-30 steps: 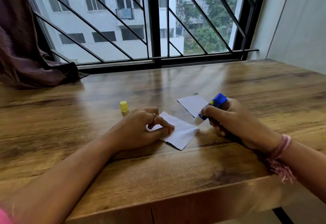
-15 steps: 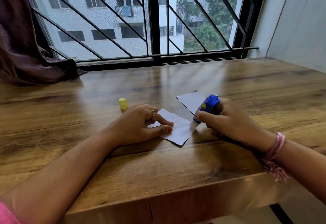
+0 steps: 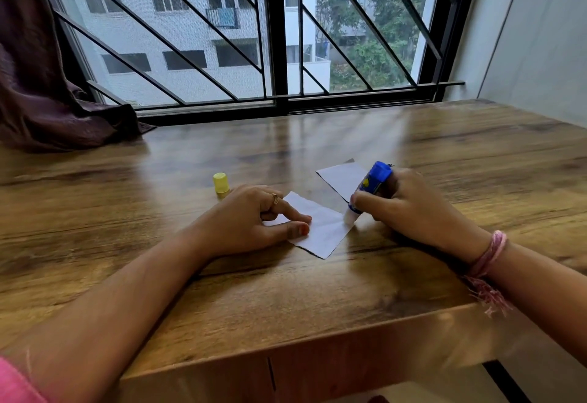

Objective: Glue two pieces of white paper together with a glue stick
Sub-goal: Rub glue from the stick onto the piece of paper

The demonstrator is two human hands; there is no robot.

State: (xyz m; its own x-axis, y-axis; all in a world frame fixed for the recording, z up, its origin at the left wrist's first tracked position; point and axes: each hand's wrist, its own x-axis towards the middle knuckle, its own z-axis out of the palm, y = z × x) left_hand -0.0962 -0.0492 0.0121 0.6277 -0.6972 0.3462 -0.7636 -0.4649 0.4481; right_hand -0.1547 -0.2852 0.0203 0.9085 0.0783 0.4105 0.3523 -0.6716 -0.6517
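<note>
Gripping the blue glue stick (image 3: 372,185) tilted, the right hand (image 3: 409,209) sets its tip on the near paper (image 3: 320,228); left hand (image 3: 251,221) fingers press it flat.

Our left hand (image 3: 254,218) lies low and palm down, forearm reaching in from the near left, with the index finger and thumb stretched flat toward the right and the other fingers tucked loosely under. A ring sits on one finger. Our right hand (image 3: 409,209) comes in from the near right, wrist turned inward, fingers curled tight around the glue stick (image 3: 370,188), which tilts with its pale tip pointing down and to the left. A pink thread band wraps the right wrist.
</note>
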